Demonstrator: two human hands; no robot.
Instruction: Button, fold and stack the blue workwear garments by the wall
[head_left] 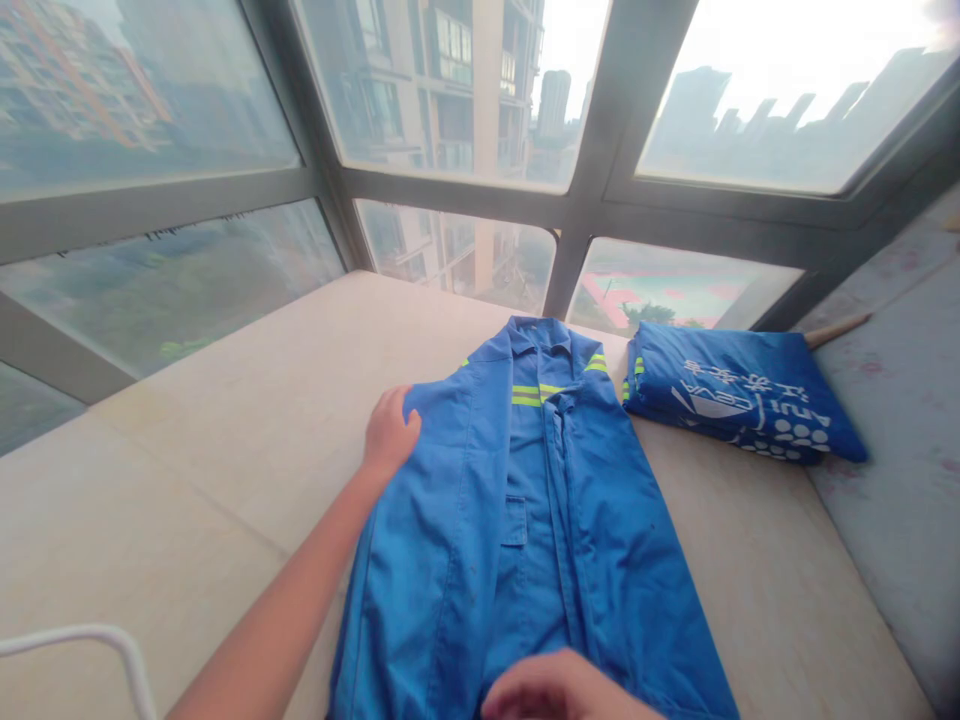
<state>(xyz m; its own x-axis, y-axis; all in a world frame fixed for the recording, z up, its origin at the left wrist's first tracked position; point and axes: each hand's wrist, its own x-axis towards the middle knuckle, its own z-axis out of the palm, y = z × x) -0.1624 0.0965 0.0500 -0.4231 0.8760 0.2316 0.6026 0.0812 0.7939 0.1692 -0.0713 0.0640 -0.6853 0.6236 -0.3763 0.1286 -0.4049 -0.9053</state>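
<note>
A blue work jacket with yellow-green and grey reflective bands lies lengthwise on the pale ledge, its collar toward the window. Its sides are folded inward over the middle, and a flap pocket shows between them. My left hand is closed on the jacket's left edge below the shoulder, thumb on the upper side. At the bottom of the view, my right hand curls over the lower part of the jacket. The frame's edge cuts off part of that hand, and its fingertips are mostly hidden.
Right of the collar lies a folded blue garment with white printing, close to the patterned wall. Grey-framed windows border the ledge at the back and left. A white cable loops in at the lower left.
</note>
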